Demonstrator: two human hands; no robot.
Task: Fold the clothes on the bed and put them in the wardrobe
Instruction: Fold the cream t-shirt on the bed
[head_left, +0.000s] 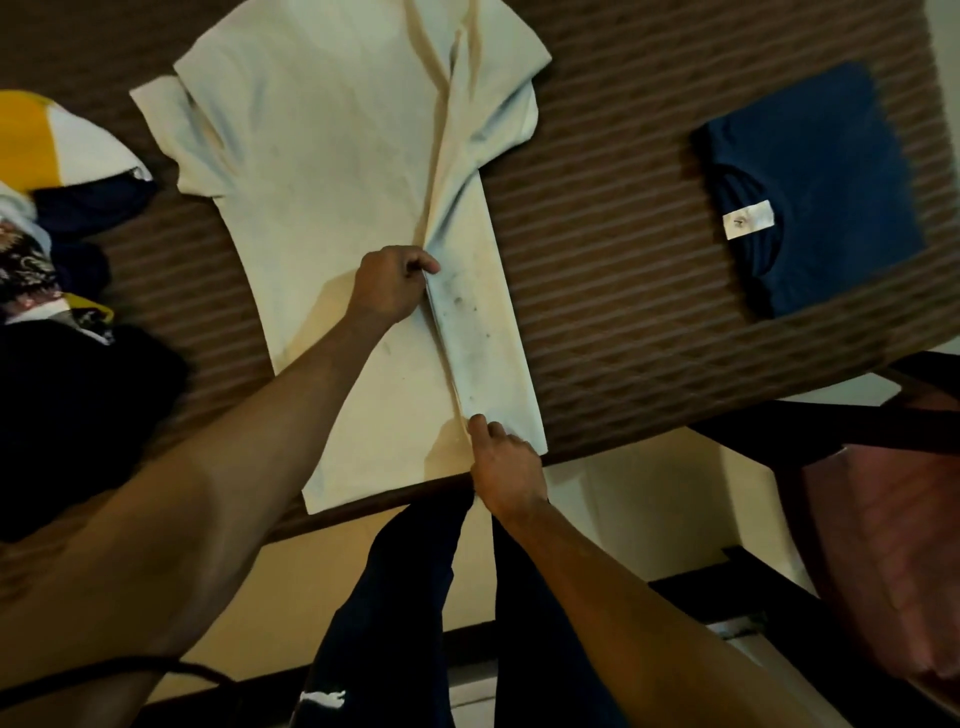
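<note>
A cream t-shirt (332, 156) lies flat on the brown striped bed (613, 260), its right side folded inward into a long strip. My left hand (392, 286) pinches the folded edge at mid-shirt. Near the hem, at the bed's front edge, my right hand (506, 467) pinches the same fold. A folded navy t-shirt (815, 182) with a white label rests on the bed at the right.
A heap of unfolded clothes (57, 223), yellow, white, dark and patterned, lies at the left. A reddish wooden chair (893, 530) stands to the right of the bed. My dark trousers (415, 597) show below, over a pale floor.
</note>
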